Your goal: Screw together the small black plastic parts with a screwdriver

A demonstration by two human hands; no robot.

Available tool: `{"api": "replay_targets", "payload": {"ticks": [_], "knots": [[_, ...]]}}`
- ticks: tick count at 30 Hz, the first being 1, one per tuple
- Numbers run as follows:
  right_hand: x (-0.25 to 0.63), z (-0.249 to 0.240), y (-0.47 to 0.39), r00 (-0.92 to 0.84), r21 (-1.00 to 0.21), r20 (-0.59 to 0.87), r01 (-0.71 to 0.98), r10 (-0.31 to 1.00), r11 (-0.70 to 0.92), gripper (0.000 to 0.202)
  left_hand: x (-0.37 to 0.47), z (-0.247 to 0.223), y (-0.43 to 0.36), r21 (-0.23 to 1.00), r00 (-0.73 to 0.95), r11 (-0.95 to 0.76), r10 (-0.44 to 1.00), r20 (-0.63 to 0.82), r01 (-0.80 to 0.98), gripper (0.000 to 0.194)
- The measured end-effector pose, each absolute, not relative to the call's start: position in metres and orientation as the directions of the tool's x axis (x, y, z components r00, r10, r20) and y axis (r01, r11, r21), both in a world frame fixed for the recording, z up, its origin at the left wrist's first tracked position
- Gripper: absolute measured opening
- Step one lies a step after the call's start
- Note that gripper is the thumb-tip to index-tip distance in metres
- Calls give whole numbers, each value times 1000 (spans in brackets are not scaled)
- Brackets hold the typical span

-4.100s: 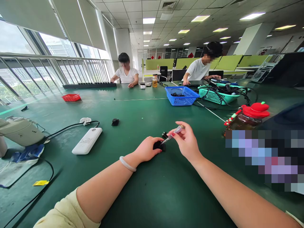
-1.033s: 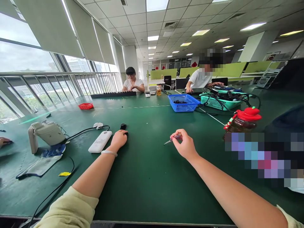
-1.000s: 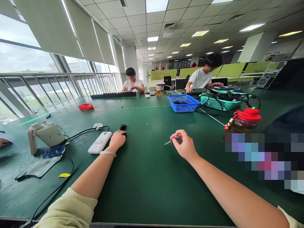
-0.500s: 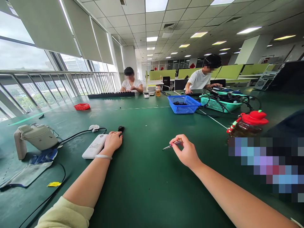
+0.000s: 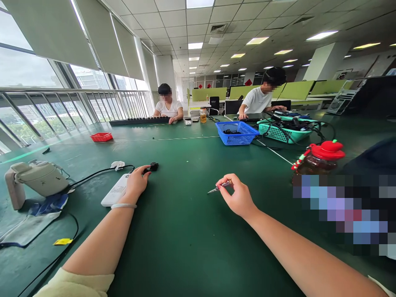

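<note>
My left hand (image 5: 136, 183) reaches past the right side of a white power bank (image 5: 115, 190). Its thumb and index finger close on the near end of a small black block-shaped part (image 5: 154, 166), which sits at table height. My right hand (image 5: 236, 196) is raised at centre right, pinching a slim small screwdriver (image 5: 213, 190) with its pointed tip turned left. The rest of its handle is hidden by the fingers. A black cable (image 5: 95, 175) runs behind the power bank.
A pale flask (image 5: 43, 178) and blue-grey gloves (image 5: 34, 218) lie left. Farther off are a red tray (image 5: 101, 137), a blue basket (image 5: 237, 138) and a green basket (image 5: 283, 134) of cables. A red-lidded jar (image 5: 320, 161) stands right. Two people sit across the green table (image 5: 185, 239).
The left hand has drawn back slightly, with thumb and index finger now at the black part. The view has shifted a little. The right hand keeps its pinch on the screwdriver.
</note>
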State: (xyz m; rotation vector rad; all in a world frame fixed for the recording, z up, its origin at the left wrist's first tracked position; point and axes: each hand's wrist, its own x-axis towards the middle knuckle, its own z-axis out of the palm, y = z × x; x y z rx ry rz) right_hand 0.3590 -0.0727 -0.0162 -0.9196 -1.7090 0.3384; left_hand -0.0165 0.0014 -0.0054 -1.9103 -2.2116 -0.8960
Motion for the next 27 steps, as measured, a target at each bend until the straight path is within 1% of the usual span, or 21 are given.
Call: {"api": "replay_targets", "payload": {"ticks": [4, 7, 10, 14, 19, 23, 27], "knots": [[358, -13, -76, -82, -639, 685, 408, 724, 652, 9, -20, 2, -4, 507, -278, 16, 851, 446, 862, 39], [358, -12, -77, -83, -648, 674, 411, 734, 641, 8, -23, 11, -8, 537, -309, 31, 846, 435, 843, 36], [358, -12, -77, -81, -659, 661, 413, 746, 628, 8, -26, 18, -9, 540, -324, 59, 852, 410, 839, 36], [358, -14, -76, -87, -662, 655, 413, 750, 626, 8, -31, 22, -10, 513, -313, 125, 902, 298, 849, 42], [359, -15, -76, -90, -658, 661, 410, 745, 632, 9, -36, 25, -13, 475, -285, 160, 937, 204, 866, 40], [359, -16, -76, -89, -662, 657, 406, 748, 630, 9, -36, 33, -18, 421, -269, 169, 944, 191, 891, 40], [359, -13, -77, -84, -665, 652, 415, 753, 621, 9, -34, 39, -21, 404, -212, 134, 965, 154, 905, 42]]}}
